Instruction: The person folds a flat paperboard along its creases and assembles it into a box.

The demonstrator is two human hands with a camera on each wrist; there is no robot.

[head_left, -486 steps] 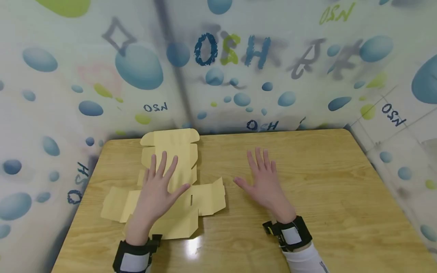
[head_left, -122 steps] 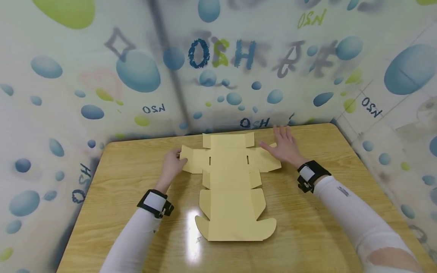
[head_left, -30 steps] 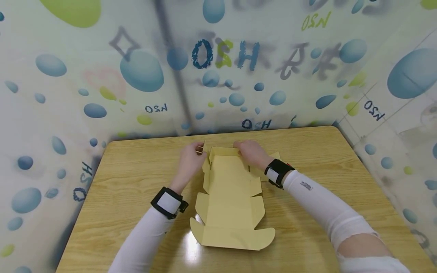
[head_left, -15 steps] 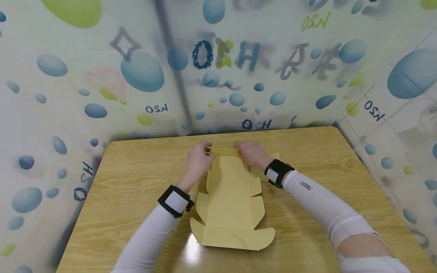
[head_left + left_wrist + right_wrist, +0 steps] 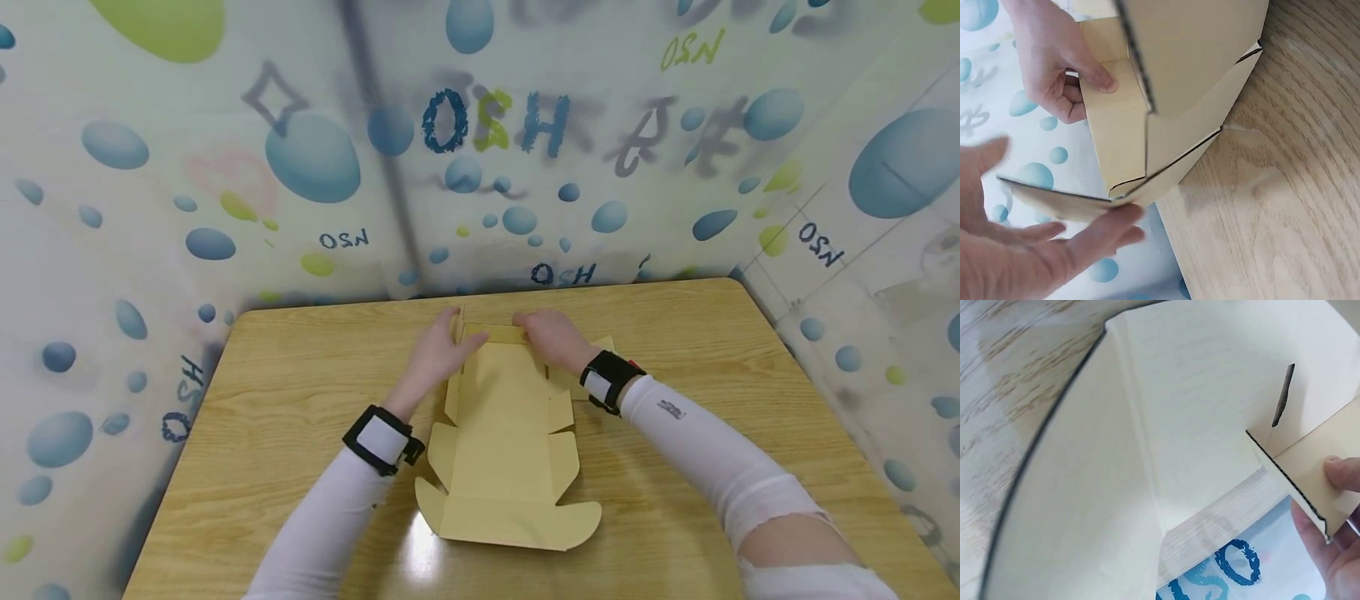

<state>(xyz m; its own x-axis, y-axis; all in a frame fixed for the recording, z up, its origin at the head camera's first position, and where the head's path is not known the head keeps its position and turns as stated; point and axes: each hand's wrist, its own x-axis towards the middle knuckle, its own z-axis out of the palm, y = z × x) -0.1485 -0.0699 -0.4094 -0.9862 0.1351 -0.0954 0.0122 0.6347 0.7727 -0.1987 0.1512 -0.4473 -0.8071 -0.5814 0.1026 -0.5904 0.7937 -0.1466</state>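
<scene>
Ideally, the right hand [image 5: 553, 337], pinching the cardboard end wall [image 5: 498, 335], steadies it upright while the left hand [image 5: 437, 354], fingers extended, presses the side flap [image 5: 1057, 203] gently and evenly.

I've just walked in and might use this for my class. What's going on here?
A person is working on a pre-cut cardboard sheet on a wooden table. The right hand pinches the far end flap, which stands raised. The left hand touches the raised left side flap without pinching it. The near end, with its curved tabs, lies unfolded.
</scene>
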